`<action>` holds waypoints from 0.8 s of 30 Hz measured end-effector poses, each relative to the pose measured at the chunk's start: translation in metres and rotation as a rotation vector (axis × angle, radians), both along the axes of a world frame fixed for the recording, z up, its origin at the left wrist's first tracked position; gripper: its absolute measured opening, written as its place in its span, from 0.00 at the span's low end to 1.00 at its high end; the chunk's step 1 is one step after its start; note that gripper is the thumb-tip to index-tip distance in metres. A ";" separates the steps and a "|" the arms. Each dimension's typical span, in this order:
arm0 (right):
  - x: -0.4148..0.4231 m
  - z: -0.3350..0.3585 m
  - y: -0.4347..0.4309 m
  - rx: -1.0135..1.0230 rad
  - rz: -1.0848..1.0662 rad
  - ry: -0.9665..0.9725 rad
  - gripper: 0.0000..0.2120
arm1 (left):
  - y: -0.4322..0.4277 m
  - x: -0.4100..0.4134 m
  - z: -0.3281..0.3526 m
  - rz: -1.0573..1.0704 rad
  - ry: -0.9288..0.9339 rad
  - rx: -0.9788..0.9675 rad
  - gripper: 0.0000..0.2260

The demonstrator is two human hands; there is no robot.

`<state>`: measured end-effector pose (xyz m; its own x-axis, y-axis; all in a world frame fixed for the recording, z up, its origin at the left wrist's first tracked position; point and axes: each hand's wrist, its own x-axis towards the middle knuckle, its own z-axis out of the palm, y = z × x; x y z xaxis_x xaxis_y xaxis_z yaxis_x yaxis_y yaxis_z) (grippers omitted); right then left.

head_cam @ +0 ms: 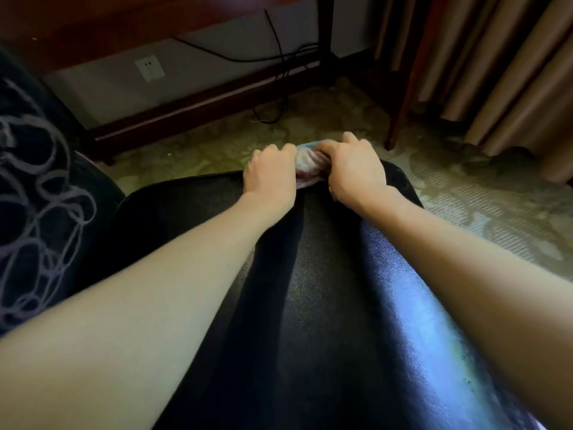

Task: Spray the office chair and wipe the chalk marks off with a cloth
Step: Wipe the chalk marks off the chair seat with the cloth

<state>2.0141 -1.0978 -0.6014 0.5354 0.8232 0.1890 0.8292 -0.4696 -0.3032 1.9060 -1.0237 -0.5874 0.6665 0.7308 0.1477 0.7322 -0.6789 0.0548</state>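
Observation:
The black office chair seat (310, 290) fills the lower middle of the view, shiny and wet-looking on its right side. At its far edge lies a bunched cloth (308, 166), whitish with a blue edge and a pinkish stain. My left hand (271, 173) and my right hand (353, 169) both grip the cloth, one on each side, pressing it on the seat's front rim. Pale chalk scribbles (40, 193) cover the dark chair back at the far left. No spray bottle is in view.
A patterned carpet (483, 209) lies beyond and to the right of the seat. A dark wooden desk frame (192, 116) with black cables and a wall socket (149, 68) stands ahead. Beige curtains (496, 72) hang at the upper right.

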 end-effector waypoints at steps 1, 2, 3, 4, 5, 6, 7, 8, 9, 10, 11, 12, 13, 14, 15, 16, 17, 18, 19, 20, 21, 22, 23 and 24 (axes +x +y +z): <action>0.002 -0.001 0.004 -0.004 -0.004 -0.003 0.23 | 0.005 0.002 -0.002 -0.002 -0.004 -0.003 0.15; 0.002 -0.001 0.006 -0.012 -0.007 -0.007 0.22 | 0.007 0.003 -0.003 -0.003 -0.012 -0.004 0.15; 0.001 -0.001 0.006 -0.025 -0.006 -0.014 0.22 | 0.006 0.002 -0.004 -0.007 -0.022 -0.005 0.15; 0.000 -0.001 0.004 -0.036 -0.001 -0.022 0.22 | 0.004 0.000 -0.004 -0.014 -0.030 -0.006 0.15; -0.001 0.001 0.002 -0.045 0.008 -0.026 0.22 | 0.001 -0.003 -0.003 -0.023 -0.033 -0.013 0.15; -0.002 0.003 -0.002 -0.053 0.019 -0.021 0.23 | -0.002 -0.007 -0.002 -0.032 -0.032 -0.024 0.15; -0.004 0.005 -0.006 -0.064 0.032 -0.008 0.24 | -0.005 -0.012 0.000 -0.038 -0.035 -0.038 0.15; -0.007 0.008 -0.011 -0.076 0.048 0.010 0.24 | -0.009 -0.018 0.002 -0.044 -0.044 -0.059 0.15; -0.012 0.010 -0.018 -0.089 0.066 0.025 0.25 | -0.015 -0.026 0.004 -0.046 -0.053 -0.080 0.15; -0.019 0.011 -0.025 -0.097 0.086 0.034 0.25 | -0.022 -0.035 0.006 -0.045 -0.049 -0.095 0.15; -0.027 0.012 -0.034 -0.096 0.104 0.035 0.25 | -0.031 -0.044 0.008 -0.042 -0.042 -0.107 0.15; -0.037 0.013 -0.043 -0.095 0.117 0.033 0.25 | -0.042 -0.055 0.008 -0.041 -0.028 -0.114 0.15; -0.047 0.013 -0.054 -0.098 0.128 0.031 0.25 | -0.054 -0.066 0.010 -0.039 -0.017 -0.132 0.15; -0.058 0.014 -0.066 -0.105 0.133 0.028 0.25 | -0.066 -0.076 0.014 -0.035 -0.001 -0.150 0.16; -0.069 0.012 -0.080 -0.111 0.135 0.029 0.25 | -0.079 -0.087 0.017 -0.028 0.010 -0.160 0.16; -0.080 0.011 -0.093 -0.105 0.135 0.037 0.24 | -0.091 -0.098 0.018 -0.022 0.008 -0.173 0.16; -0.093 0.010 -0.107 -0.087 0.135 0.046 0.23 | -0.105 -0.110 0.021 -0.017 -0.002 -0.208 0.17; -0.105 0.009 -0.121 -0.072 0.135 0.052 0.22 | -0.120 -0.121 0.023 -0.019 0.016 -0.230 0.17; -0.117 0.008 -0.135 -0.063 0.128 0.062 0.21 | -0.134 -0.134 0.024 -0.015 0.027 -0.242 0.16; -0.128 0.006 -0.150 -0.056 0.115 0.071 0.21 | -0.149 -0.145 0.026 -0.022 0.017 -0.218 0.16; -0.138 0.004 -0.164 -0.051 0.107 0.077 0.21 | -0.162 -0.155 0.029 -0.026 -0.003 -0.199 0.16; -0.148 0.004 -0.179 -0.050 0.105 0.078 0.22 | -0.174 -0.164 0.033 -0.015 -0.029 -0.203 0.18; -0.157 0.002 -0.191 -0.042 0.113 0.083 0.22 | -0.186 -0.171 0.034 -0.012 -0.016 -0.226 0.20; -0.166 0.001 -0.205 -0.043 0.122 0.095 0.22 | -0.200 -0.179 0.035 -0.015 0.029 -0.255 0.21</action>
<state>1.8481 -1.3027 -0.5999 0.4446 0.8895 0.1055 0.8493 -0.3812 -0.3652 1.7271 -1.2240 -0.5522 0.6785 0.7322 -0.0591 0.7262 -0.6563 0.2047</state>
